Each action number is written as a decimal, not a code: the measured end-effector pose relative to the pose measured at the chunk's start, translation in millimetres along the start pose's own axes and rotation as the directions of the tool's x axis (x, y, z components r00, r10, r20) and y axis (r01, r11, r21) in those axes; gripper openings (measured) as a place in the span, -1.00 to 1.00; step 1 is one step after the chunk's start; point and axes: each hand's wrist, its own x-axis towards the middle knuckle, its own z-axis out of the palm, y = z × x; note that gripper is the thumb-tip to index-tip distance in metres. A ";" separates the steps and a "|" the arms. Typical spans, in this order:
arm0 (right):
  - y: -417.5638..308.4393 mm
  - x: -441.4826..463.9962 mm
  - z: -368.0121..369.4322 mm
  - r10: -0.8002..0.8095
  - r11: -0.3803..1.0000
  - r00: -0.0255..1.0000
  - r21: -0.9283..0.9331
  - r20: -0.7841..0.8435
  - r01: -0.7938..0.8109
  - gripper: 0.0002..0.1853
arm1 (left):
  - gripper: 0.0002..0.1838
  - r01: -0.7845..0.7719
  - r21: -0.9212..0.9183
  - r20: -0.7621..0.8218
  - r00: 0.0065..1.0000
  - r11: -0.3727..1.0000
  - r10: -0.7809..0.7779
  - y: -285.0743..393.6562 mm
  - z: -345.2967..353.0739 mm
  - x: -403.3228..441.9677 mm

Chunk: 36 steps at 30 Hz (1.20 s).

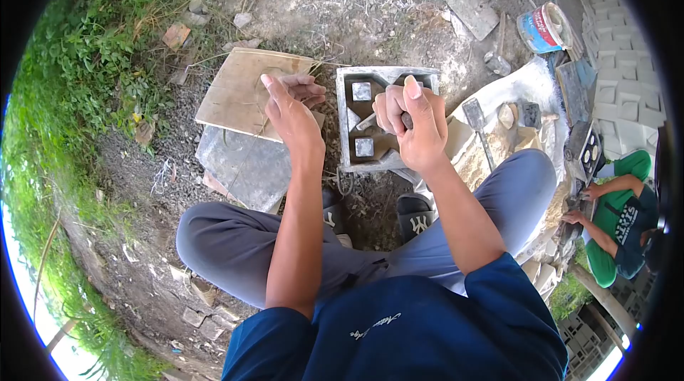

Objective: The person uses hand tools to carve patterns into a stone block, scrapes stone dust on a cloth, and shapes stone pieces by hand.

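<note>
My right hand (417, 121) is closed round the dark handle of a small tool, whose light end (366, 122) points left over a grey mould. This mould (344, 135) is a rectangular frame with square light blocks (364, 147) and dark hollows inside; my right hand hides part of its right side. My left hand (296, 100) is raised with its fingers loosely curled and apart, holding nothing. Below it lies a wooden board (235, 92), resting on a grey slab (246, 167) on the ground.
A trowel (479, 124) lies on a sack with sandy material (467, 160) to the right. Beyond it stands a paint bucket (539, 30). Another person (623, 217) crouches at the far right, hands at a similar mould (590, 152). Plants (92, 60) grow at the left.
</note>
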 end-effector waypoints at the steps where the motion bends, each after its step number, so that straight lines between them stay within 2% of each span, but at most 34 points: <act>1: 3.1 -2.6 -0.6 -0.035 0.999 0.999 -0.014 0.030 0.036 -0.33 | -0.25 0.004 0.001 -0.002 1.000 1.000 -0.004 -1.5 -1.0 -0.3; 3: 18.7 -4.4 -1.7 -0.042 0.999 0.999 0.021 0.025 0.042 -0.34 | -0.25 -0.015 0.007 0.005 1.000 1.000 0.015 -2.6 -0.6 -0.3; 5: 27.3 -0.4 -2.3 0.065 0.997 0.998 0.030 -0.009 -0.065 -0.35 | -0.25 -0.011 -0.003 0.005 1.000 1.000 0.011 -2.2 0.4 0.5; 7: 13.5 -1.8 -0.8 0.044 0.998 0.999 0.041 0.000 -0.044 -0.37 | -0.25 0.004 0.001 0.002 1.000 1.000 -0.004 -1.7 0.4 3.0; 9: 6.7 -9.2 -1.5 -0.044 0.997 0.993 0.060 0.108 0.038 -0.37 | -0.24 -0.041 0.008 0.010 0.999 0.999 0.041 -4.5 -2.0 -0.5; 10: 9.5 -6.8 -3.1 0.052 0.997 0.997 0.052 0.065 -0.055 -0.36 | -0.24 -0.028 0.013 0.006 1.000 1.000 0.028 -6.0 -5.6 -5.4; 11: 12.3 -3.9 -4.8 0.043 0.998 0.997 0.046 0.067 -0.047 -0.36 | -0.24 -0.022 -0.002 -0.005 1.000 1.000 0.022 -3.7 -3.5 -3.5; 13: 16.8 2.2 -4.6 0.174 0.984 0.984 0.027 0.049 -0.175 -0.35 | -0.24 -0.028 -0.020 -0.001 1.000 0.999 0.028 -1.1 2.1 1.4; 14: 12.3 -1.2 -8.8 0.137 0.991 0.981 -0.030 0.136 -0.134 -0.34 | -0.23 -0.014 -0.030 -0.015 1.000 0.999 0.013 -1.9 2.5 2.1; 15: 9.7 -2.1 -7.7 0.137 0.990 0.982 -0.025 0.132 -0.135 -0.34 | -0.22 0.010 -0.034 -0.032 0.999 0.999 -0.011 -1.0 1.3 0.9; 17: 8.0 -6.3 -5.1 0.042 0.999 0.977 0.018 0.211 -0.047 -0.34 | -0.23 -0.001 -0.024 -0.027 1.000 1.000 0.001 -0.3 -1.5 -1.0; 19: 19.2 -0.4 -14.2 0.050 0.998 0.985 -0.034 0.167 -0.045 -0.33 | -0.23 -0.026 -0.033 -0.025 0.999 0.999 0.025 1.3 -1.2 -2.2; 21: 19.1 6.2 -20.8 0.075 0.995 0.995 0.063 0.064 -0.079 -0.32 | -0.24 -0.026 -0.068 -0.020 0.999 0.997 0.025 3.6 -0.3 -0.5; 23: 11.3 3.7 -22.2 0.060 0.995 0.996 0.074 0.063 -0.064 -0.32 | -0.24 -0.030 -0.046 -0.013 0.999 0.999 0.029 3.6 0.2 0.6; 25: 0.7 0.6 -19.2 0.027 0.996 0.983 0.078 0.183 -0.042 -0.33 | -0.25 -0.012 -0.018 -0.013 1.000 1.000 0.012 0.3 -2.9 -3.9; 27: 23.9 10.4 -20.7 0.115 0.991 0.982 0.056 0.152 -0.125 -0.33 | -0.26 -0.034 -0.054 -0.013 0.999 0.998 0.033 1.0 0.9 -2.8; 29: 28.8 10.6 -24.8 0.096 0.991 0.994 0.088 0.048 -0.100 -0.36 | -0.25 -0.029 -0.061 -0.014 0.999 0.998 0.029 -3.0 2.8 -1.0; 32: 11.3 3.0 -12.1 -0.004 0.996 0.995 0.090 0.095 -0.005 -0.39 | -0.25 -0.025 -0.045 -0.027 0.999 0.999 0.024 -2.0 0.7 -0.1; 35: 28.0 7.3 -15.8 0.081 0.997 0.996 0.017 0.036 -0.082 -0.35 | -0.24 -0.036 -0.054 -0.034 0.999 0.998 0.035 1.4 -1.0 -3.5; 36: 29.5 13.4 -13.7 0.022 0.999 1.000 0.042 -0.022 -0.021 -0.35 | -0.24 -0.046 -0.058 -0.024 0.999 0.997 0.045 2.4 0.8 -3.0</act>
